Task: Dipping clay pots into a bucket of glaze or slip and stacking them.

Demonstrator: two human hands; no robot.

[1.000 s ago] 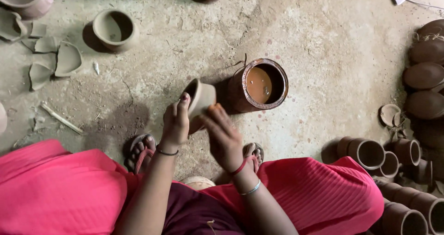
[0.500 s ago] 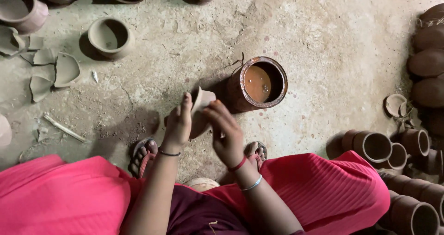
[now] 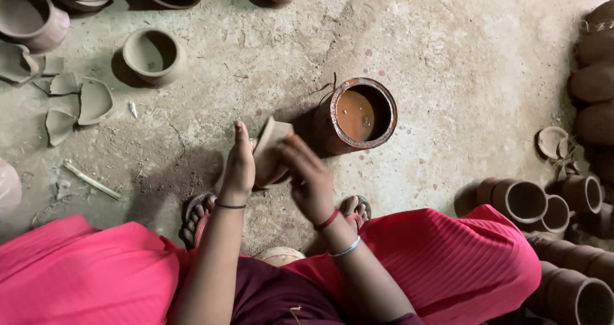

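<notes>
Head view: small unfired grey-brown clay cup (image 3: 271,151) is held off the floor at centre frame, tilted, rim towards far-left, just left of the rust-stained round tin of reddish-brown slip (image 3: 355,115). Left hand (image 3: 239,166) cups the pot's left wall, fingers straight and pressed flat along it, thumb hidden behind. Right hand (image 3: 309,179) is on the pot's near-right side, fingers curled against the wall; can't tell if they pinch a rag or just rub bare.

Looks like a coating or smoothing pass on the wall. To do it well, my read:
- left hand supports only, light pressure; raw clay walls chip at the rim
- right fingers stroke in one direction, then rotate the pot in the left palm for even cover
- keep the pot close to the tin so drips land near it, not on the pink skirt (image 3: 83,274)
- don't grip the rim edge; hold the belly

Around it: sandalled feet (image 3: 199,216) on the dusty concrete floor (image 3: 448,50) right under the hands. Broken clay shards (image 3: 70,104) lie far-left, well apart. Bare round clay bowl (image 3: 152,55) stands far-left, more bowls along the far edge. Row of finished brown clay cups (image 3: 524,200) lies on the right, near the knee.
</notes>
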